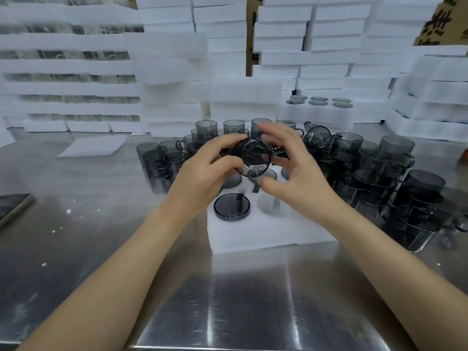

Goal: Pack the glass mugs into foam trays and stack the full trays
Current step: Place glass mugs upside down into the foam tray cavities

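I hold a smoky grey glass mug in the air over a white foam tray, its open mouth facing me. My left hand grips its left side with curled fingers. My right hand curves around its right side, thumb below and fingers above. In the tray, one mug sits upside down in the near left pocket, and more mug bases show in the far pockets. The pocket beside the near mug holds nothing. Several loose mugs stand behind and to the right.
A steel table carries everything. Tall stacks of foam trays wall off the back and both sides. A packed tray lies at the back right. A loose foam sheet lies at left, a dark flat object at the left edge.
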A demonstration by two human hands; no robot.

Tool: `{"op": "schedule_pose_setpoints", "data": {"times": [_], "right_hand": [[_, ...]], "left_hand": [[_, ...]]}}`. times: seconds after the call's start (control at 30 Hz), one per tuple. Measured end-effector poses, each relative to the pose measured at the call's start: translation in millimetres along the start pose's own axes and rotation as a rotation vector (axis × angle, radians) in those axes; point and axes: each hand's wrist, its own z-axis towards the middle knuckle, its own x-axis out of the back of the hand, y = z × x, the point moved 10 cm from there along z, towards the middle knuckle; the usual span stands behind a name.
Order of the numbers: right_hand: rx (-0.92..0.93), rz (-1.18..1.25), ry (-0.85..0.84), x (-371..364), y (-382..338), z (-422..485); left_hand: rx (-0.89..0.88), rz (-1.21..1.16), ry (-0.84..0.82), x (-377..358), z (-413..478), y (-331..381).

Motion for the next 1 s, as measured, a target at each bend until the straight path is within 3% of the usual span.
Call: {"op": "schedule_pose_setpoints", "data": {"times": [0.1, 0.23, 0.4, 0.57, 0.7, 0.83, 1.0], "right_hand": [[0.036, -0.123, -0.043, -2.9, -5.4, -1.1], [0.047, -0.148, -0.061, 5.3, -10.4, 0.6], [-0.094, -0.054, -0.299, 14.5, 0.2, 0.4], [-0.257, -0.043, -0.538, 6.1, 18.7, -14.4], [-0.265, -0.035, -0.500, 8.7, 17.5, -13.2], [-0.286, -0.116, -0.622, -4.5, 22.0, -20.7], [-0.124, -0.224, -0.398, 4.9, 4.4, -8.4]], "left_hand": [[0.097, -0.098, -0.008, -1.2, -0.9, -10.3], [-0.060, 0.001, 0.056, 6.7, 1.4, 8.8], [0.176, -0.119, -0.011, 0.9, -2.8, -19.9], [0.235, -0.064, -0.097, -10.1, -7.7, -28.2], [0.247, -0.037, -0.079, -7.4, -7.9, -29.7], [0.261, -0.007, -0.047, -4.4, -9.4, -33.5], [0.392, 0.168, 0.103, 11.3, -13.1, -57.3]]}}
